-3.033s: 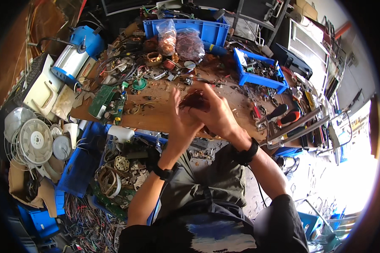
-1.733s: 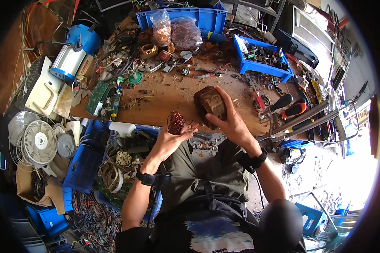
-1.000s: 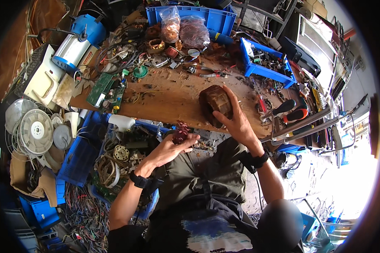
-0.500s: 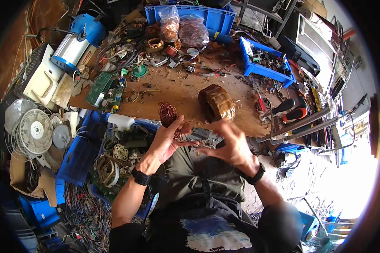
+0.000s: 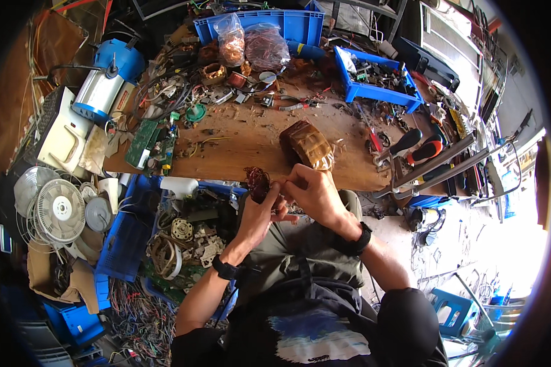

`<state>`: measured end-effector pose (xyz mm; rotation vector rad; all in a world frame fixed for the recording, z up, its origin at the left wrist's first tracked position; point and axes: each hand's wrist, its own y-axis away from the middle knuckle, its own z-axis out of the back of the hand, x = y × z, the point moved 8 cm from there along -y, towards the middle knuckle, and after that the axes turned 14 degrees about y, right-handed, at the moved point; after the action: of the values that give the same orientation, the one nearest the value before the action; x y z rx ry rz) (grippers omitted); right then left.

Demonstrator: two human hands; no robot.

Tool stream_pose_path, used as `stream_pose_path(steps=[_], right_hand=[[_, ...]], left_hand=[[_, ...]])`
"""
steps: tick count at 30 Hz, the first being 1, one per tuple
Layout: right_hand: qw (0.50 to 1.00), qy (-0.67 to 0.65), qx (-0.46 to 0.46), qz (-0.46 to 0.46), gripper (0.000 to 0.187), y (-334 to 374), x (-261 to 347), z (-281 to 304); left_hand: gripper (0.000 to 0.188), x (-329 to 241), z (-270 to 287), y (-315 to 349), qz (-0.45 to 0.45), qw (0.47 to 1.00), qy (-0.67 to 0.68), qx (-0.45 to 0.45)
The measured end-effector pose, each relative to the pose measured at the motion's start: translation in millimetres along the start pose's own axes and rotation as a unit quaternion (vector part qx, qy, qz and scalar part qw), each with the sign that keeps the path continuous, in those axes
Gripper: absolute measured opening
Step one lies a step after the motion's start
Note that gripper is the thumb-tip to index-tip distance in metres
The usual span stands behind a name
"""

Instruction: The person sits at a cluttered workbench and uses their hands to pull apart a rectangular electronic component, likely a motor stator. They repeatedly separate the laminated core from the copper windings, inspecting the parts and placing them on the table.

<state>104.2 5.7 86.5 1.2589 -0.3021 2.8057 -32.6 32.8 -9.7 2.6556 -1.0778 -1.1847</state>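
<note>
Copper wire bundle [image 5: 258, 182]: near tabletop [image 5: 239, 150] edge, gripped by left hand [image 5: 260, 211] fingers; right hand [image 5: 312, 192] fingers pinch strands. Likely light, springy, tangle-prone; hold by its bunched middle. Brown-taped transformer [image 5: 307, 144] just beyond.

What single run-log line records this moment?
left hand: holds copper coil | right hand: pinching coil | brown wrapped transformer core: on wooden bench

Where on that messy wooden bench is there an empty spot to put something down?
The barest patch of the wooden bench lies between the green circuit boards and the brown taped block, just ahead of the hands. A smaller bare strip runs right of the block, before the screwdrivers. The far edge near the bags of copper wire and the blue tray is crowded.
</note>
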Motion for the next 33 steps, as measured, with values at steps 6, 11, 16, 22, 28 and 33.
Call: stream_pose_path(steps=[6, 11, 16, 22, 28, 33], right_hand=[[0.999, 0.014, 0.044, 0.012, 0.017, 1.6, 3.2, -1.7], [0.998, -0.031, 0.033, 0.051, 0.029, 11.0, -7.1, 19.0], [0.98, -0.059, -0.18, -0.059, 0.021, 17.9, -42.0, 82.5], [0.982, -0.148, -0.081, -0.08, 0.066, -13.5, -78.5, 65.0], [0.997, -0.052, 0.014, -0.051, 0.074, -15.7, -60.3, 46.1], [0.969, -0.196, 0.007, -0.152, 0.066, -19.2, -97.5, 42.3]], left_hand=[[0.021, -2.7, -25.4, 4.6, 0.027, 0.997, -0.053, 0.054], [0.027, -4.3, -2.5, -7.7, 0.103, 0.99, -0.051, 0.081], [0.035, -23.7, 5.8, -11.2, 0.082, 0.981, -0.146, 0.097], [0.034, -30.3, 7.3, -20.0, 0.089, 0.931, -0.34, 0.095], [0.045, -49.6, -33.5, -12.3, 0.045, 0.845, -0.525, 0.092], [0.045, -63.6, -27.2, -24.7, 0.078, 0.779, -0.619, 0.07]])
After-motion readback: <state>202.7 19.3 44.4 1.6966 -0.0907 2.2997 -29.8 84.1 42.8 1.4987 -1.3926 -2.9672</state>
